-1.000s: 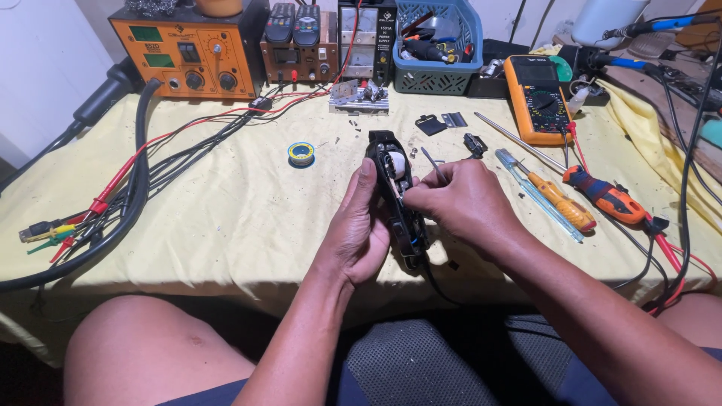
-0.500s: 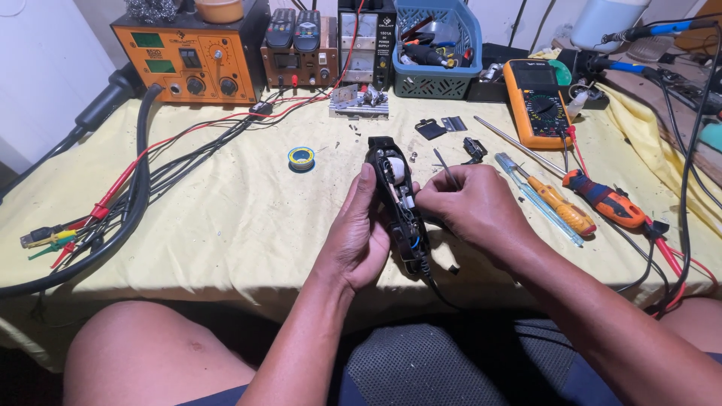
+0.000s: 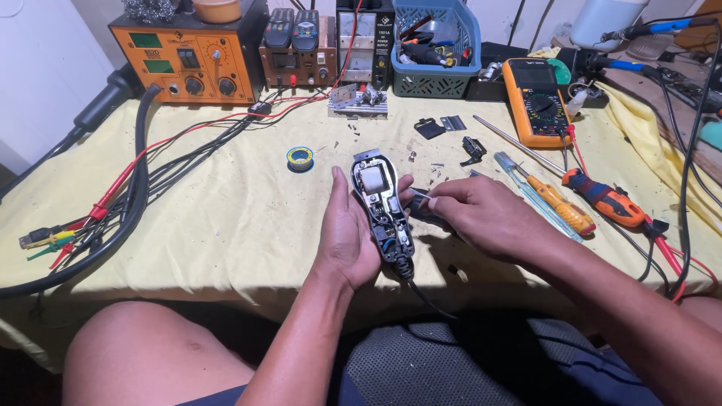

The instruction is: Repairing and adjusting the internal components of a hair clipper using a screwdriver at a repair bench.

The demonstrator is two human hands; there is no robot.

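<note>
From my remote seat, the weak spot I judge here is the opened black handheld electric clipper body, its cover off and its coil and thin coloured wires bare: it sits propped at the near edge of the worktop, which is draped in a pale yellow cloth, and a slip of the supporting palm could tip it into my lap or tug on the black cord trailing off its lower end. A careless push into the open shell might also bend or snap one of those fine leads. Tiny loose screws and bits lie scattered just beyond the clipper, and a sweep of a wrist could flick them off the cloth. My left hand is half curled, palm and thumb pressed along the clipper's left side, cradling it from beneath with the fingers mostly hidden behind the housing. My right hand is drawn in to a loose pinch, fingertips closed on a small dark part right beside the clipper's right edge; I cannot tell exactly what that piece is. Near that hand lie an orange-handled screwdriver and a red-and-black handled tool, both untouched.
</note>
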